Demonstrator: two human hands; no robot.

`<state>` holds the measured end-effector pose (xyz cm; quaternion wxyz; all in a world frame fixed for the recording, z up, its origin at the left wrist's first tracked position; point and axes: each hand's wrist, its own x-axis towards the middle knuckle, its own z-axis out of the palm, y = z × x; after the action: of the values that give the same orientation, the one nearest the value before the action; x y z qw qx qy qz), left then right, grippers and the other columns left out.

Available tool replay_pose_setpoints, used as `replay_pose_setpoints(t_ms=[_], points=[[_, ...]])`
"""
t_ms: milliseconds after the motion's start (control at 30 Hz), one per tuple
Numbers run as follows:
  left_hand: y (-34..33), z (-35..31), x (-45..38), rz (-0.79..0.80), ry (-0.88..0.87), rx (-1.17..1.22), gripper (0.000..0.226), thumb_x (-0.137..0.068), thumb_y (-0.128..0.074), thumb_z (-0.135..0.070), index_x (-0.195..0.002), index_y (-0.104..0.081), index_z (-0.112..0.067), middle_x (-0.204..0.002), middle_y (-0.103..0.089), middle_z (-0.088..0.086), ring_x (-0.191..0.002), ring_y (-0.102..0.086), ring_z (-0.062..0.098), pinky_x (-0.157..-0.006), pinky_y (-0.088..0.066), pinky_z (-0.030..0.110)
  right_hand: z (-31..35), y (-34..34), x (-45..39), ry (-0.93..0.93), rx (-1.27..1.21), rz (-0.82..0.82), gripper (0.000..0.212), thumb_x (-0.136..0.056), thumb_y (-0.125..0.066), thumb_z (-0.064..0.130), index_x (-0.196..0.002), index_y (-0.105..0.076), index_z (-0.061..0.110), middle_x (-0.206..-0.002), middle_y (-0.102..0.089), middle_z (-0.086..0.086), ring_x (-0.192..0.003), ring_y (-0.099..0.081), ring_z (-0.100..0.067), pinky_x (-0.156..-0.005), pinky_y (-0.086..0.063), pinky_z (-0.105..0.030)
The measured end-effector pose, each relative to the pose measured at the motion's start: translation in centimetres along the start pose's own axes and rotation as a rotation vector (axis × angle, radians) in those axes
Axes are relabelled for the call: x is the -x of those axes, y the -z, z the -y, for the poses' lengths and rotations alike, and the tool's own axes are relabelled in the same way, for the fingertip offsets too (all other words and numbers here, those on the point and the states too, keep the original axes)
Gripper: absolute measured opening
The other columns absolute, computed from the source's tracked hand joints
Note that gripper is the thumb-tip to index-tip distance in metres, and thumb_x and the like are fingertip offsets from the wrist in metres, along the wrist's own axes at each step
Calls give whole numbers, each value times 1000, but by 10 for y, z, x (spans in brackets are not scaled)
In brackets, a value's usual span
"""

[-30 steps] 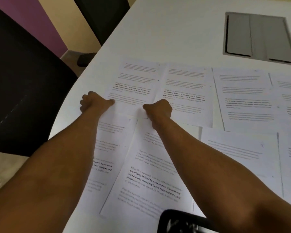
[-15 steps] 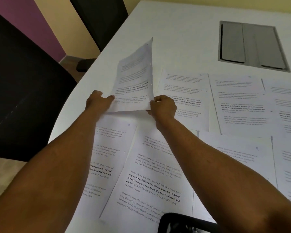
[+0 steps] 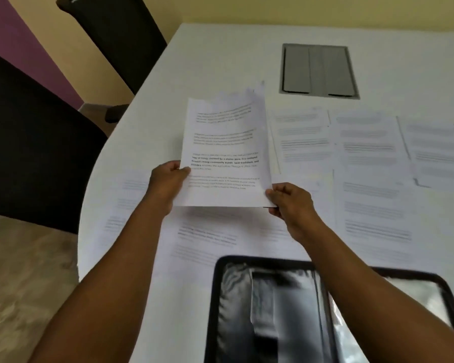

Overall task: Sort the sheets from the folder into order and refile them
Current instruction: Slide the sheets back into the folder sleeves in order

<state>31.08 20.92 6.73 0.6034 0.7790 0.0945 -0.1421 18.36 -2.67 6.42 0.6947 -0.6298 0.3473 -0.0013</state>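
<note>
Above the counter (image 3: 220, 61), the printed sheet (image 3: 224, 153) is up off the surface and tilted toward me, my left hand (image 3: 168, 180) pinching its left edge and my right hand (image 3: 290, 203) gripping its lower right corner. Under and beside it I see the other sheets (image 3: 370, 163) lying flat in rows across the white top, the black folder (image 3: 273, 310) at the near edge, a grey hatch (image 3: 319, 70) farther back, black chairs (image 3: 37, 142) off left.
</note>
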Motion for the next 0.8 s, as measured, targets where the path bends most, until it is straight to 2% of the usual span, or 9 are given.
replay_pose_setpoints(t_ms=[100, 167, 233, 333, 400, 533, 667, 733, 800], points=[[-32, 10, 62, 37, 4, 20, 18, -93, -61, -12, -111, -67, -14, -104, -70, 0, -83, -66, 9, -64, -52, 16, -28, 52, 35, -36, -6, -23, 14, -88, -71, 11, -101, -68, 8, -95, -68, -5, -79, -63, -15, -55, -52, -19], [-52, 23, 100, 34, 29, 23, 22, -94, -60, -11, -115, -66, -11, -105, -70, 1, -79, -64, 8, -56, -49, 13, -47, 85, 59, -59, -1, -36, 14, -87, -71, 12, -101, -68, 9, -93, -68, -3, -78, -62, -14, -55, -51, -20], [-71, 36, 137, 39, 65, 25, 23, -94, -59, -10, -116, -65, -10, -106, -70, 3, -80, -65, 10, -61, -51, 17, -63, 116, 82, -78, -10, -38, 9, -88, -70, 10, -97, -67, 10, -91, -68, -3, -75, -63, -14, -54, -50, -22], [-94, 56, 187, 81, 138, 79, 22, -93, -59, -8, -115, -65, -9, -109, -71, 7, -91, -69, 19, -81, -56, 32, -84, 161, 114, -96, -13, -7, 5, -89, -67, 6, -89, -66, 11, -89, -71, -7, -71, -66, -16, -58, -51, -26], [-110, 65, 219, 95, 163, 91, 21, -93, -60, -8, -113, -66, -10, -108, -71, 6, -97, -69, 22, -89, -55, 39, -97, 193, 133, -107, -11, 24, 8, -88, -65, 5, -94, -67, 9, -93, -74, -10, -76, -70, -20, -65, -55, -31], [-146, 78, 280, 151, 181, 34, 17, -95, -59, -11, -110, -65, -13, -105, -71, 4, -93, -69, 20, -84, -56, 35, -116, 252, 162, -116, -62, 111, 22, -90, -65, 10, -112, -63, 10, -104, -74, -11, -93, -72, -28, -87, -56, -44], [-184, 90, 337, 226, 236, 25, 8, -95, -58, -9, -98, -64, -11, -98, -73, 6, -82, -70, 19, -73, -58, 34, -123, 298, 178, -91, -155, 184, 28, -90, -69, 24, -117, -65, 21, -114, -72, -4, -104, -69, -26, -95, -53, -47], [-202, 94, 358, 255, 239, 4, 9, -95, -57, -7, -95, -65, -11, -95, -73, 5, -77, -70, 16, -65, -57, 29, -123, 319, 182, -35, -152, 111, 27, -89, -70, 24, -115, -65, 30, -115, -71, 0, -105, -68, -22, -94, -53, -43], [-219, 98, 372, 275, 225, -38, 10, -95, -57, -8, -98, -66, -11, -94, -74, 3, -79, -70, 14, -65, -56, 25, -123, 339, 182, -13, -65, -11, 36, -86, -74, 28, -121, -64, 26, -113, -71, 1, -102, -69, -20, -92, -55, -45]])
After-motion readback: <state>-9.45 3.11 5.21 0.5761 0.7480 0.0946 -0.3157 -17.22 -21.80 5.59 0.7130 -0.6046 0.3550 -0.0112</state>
